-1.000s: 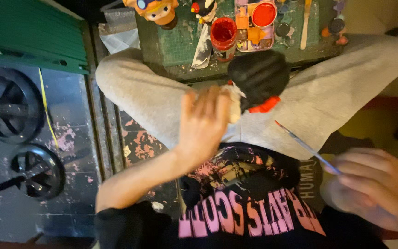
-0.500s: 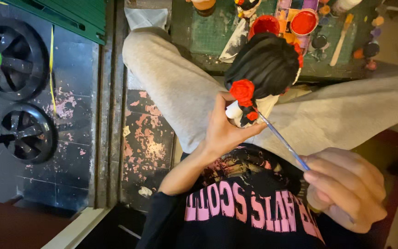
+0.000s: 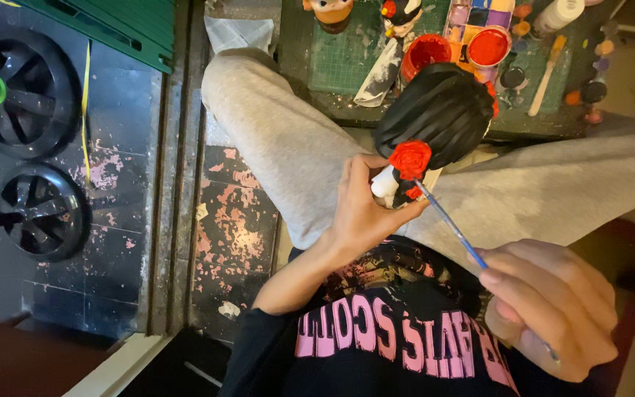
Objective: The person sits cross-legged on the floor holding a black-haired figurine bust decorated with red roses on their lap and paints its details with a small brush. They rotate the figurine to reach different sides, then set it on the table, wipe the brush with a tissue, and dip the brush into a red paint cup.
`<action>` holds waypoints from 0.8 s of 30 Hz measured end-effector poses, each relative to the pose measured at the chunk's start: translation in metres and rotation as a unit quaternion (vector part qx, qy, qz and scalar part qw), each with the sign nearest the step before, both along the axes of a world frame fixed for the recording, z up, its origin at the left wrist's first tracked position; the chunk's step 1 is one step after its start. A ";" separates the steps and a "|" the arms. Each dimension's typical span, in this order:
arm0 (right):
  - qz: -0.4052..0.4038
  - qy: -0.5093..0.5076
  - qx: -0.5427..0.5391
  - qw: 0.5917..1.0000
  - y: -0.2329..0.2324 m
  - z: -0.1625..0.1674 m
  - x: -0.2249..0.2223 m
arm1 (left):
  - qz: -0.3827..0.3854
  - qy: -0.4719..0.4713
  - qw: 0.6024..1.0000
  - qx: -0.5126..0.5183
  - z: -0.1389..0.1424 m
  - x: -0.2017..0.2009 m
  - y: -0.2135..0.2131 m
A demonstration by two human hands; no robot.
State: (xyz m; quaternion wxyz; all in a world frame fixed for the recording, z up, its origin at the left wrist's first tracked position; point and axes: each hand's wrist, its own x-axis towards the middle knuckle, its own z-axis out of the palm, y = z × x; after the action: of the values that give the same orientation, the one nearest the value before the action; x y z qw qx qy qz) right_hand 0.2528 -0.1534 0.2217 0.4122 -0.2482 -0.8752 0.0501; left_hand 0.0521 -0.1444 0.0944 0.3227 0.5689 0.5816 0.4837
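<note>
Grey-trousered legs [image 3: 281, 140]: crossed on the paint-flecked dark floor [image 3: 233, 235], filling the middle.

Green cutting-mat worktop [image 3: 343, 62]: at the top, beyond the knees, carrying paint pots, a second small figurine and a wooden stick.

Two black spoked wheels [image 3: 27, 147]: at the left, well apart from the work.

Right hand [image 3: 553, 309]: lower right, fingers closed on the thin blue-handled paintbrush [image 3: 450, 224].

Left hand [image 3: 365, 209]: over the lap, fingers wrapped tight round the body of the figurine.

Black-haired figurine with a red flower [image 3: 435, 121]: held above the legs, head toward the worktop.

Brush tip: touching the figurine just below the red flower.

Two open pots of red paint [image 3: 488, 45]: side by side on the worktop, just behind the figurine's head.
</note>
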 end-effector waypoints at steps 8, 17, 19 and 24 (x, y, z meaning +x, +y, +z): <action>0.010 -0.003 0.020 1.000 0.009 0.018 -0.017 | 0.000 0.018 1.000 0.017 -0.001 0.001 -0.001; 0.109 0.041 -0.208 0.971 -0.044 -0.027 0.108 | -0.040 -0.125 0.988 0.081 -0.020 -0.002 0.003; 0.134 -0.023 -0.314 0.940 -0.049 -0.030 0.143 | -0.053 -0.072 0.991 0.104 -0.025 -0.008 0.004; 0.175 -0.173 -0.468 0.849 -0.047 -0.037 0.187 | -0.092 -0.026 0.975 0.198 -0.035 -0.019 0.010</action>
State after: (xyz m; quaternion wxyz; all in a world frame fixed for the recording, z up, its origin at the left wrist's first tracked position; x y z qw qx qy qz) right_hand 0.4403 -0.2001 0.1851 0.0736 -0.2588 -0.8343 0.4812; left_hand 0.0333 -0.1346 0.0599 0.2620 0.6599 0.4105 0.5722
